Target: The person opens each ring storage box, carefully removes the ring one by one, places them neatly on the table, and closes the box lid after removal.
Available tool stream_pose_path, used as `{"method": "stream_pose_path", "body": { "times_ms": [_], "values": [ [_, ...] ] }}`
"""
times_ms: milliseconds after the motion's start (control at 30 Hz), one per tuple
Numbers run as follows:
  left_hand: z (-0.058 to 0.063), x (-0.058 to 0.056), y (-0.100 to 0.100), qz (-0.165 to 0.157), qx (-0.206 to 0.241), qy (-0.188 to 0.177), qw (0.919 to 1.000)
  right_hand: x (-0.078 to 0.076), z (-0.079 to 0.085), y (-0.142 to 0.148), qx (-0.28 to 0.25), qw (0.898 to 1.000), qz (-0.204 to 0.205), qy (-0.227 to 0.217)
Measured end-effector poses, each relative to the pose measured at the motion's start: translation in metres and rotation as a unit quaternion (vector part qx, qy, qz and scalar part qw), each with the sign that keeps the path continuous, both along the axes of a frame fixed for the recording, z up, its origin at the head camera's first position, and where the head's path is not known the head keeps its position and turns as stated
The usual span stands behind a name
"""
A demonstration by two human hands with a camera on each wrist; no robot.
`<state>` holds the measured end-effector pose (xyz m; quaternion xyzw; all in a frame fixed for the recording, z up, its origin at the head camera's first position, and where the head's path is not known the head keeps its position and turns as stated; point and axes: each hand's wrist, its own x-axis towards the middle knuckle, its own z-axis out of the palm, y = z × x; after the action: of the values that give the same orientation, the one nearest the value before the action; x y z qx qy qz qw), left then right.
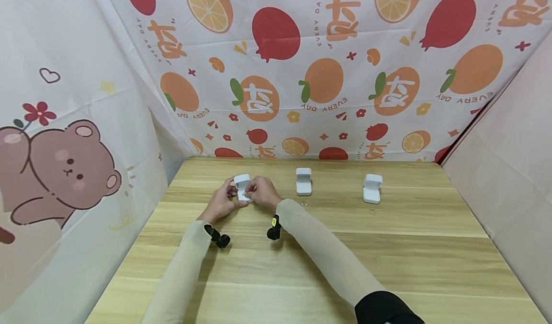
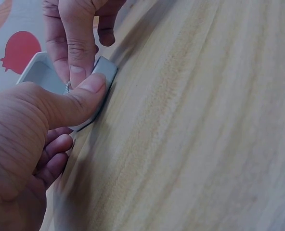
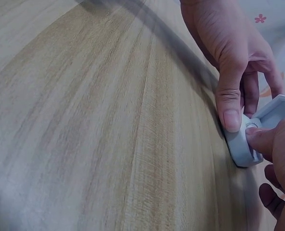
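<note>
A small white ring box (image 1: 242,179) stands with its lid up at the left of the table's far part. My left hand (image 1: 221,203) grips it from the left side, the thumb (image 2: 87,94) lying along its front edge. A silver ring with a beaded-looking band (image 2: 68,87) shows at the box's cushion. From the right, my right hand (image 1: 264,192) reaches into the box and pinches this ring between thumb and fingers. In the right wrist view part of the ring (image 3: 252,124) sticks up beside the right thumb (image 3: 262,139); its lower part is hidden.
Two more open white ring boxes stand to the right, a middle box (image 1: 304,182) and a right box (image 1: 372,189). A gold-coloured ring (image 1: 304,203) lies in front of the middle one, a thin ring (image 1: 373,212) before the other. A fruit-print cloth (image 1: 276,89) hangs behind the wooden table (image 1: 276,276).
</note>
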<state>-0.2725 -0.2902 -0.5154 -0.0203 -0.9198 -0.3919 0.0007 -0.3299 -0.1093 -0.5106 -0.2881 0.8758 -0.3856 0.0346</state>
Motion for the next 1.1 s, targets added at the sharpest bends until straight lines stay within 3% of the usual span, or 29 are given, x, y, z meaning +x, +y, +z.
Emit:
{"method": "stream_pose_path", "body": {
  "times_ms": [333,1100],
  "values": [
    [-0.0008,-0.0027,-0.0006,-0.005,-0.003,0.005,1.0,-0.0019,-0.0002,-0.0008,0.01,1.0,-0.004,0.024],
    [-0.0007,-0.0026,-0.0013,-0.001,-0.001,-0.012,0.9999,0.0004,0.0041,0.0024,0.013,1.0,0.006,0.028]
  ]
}}
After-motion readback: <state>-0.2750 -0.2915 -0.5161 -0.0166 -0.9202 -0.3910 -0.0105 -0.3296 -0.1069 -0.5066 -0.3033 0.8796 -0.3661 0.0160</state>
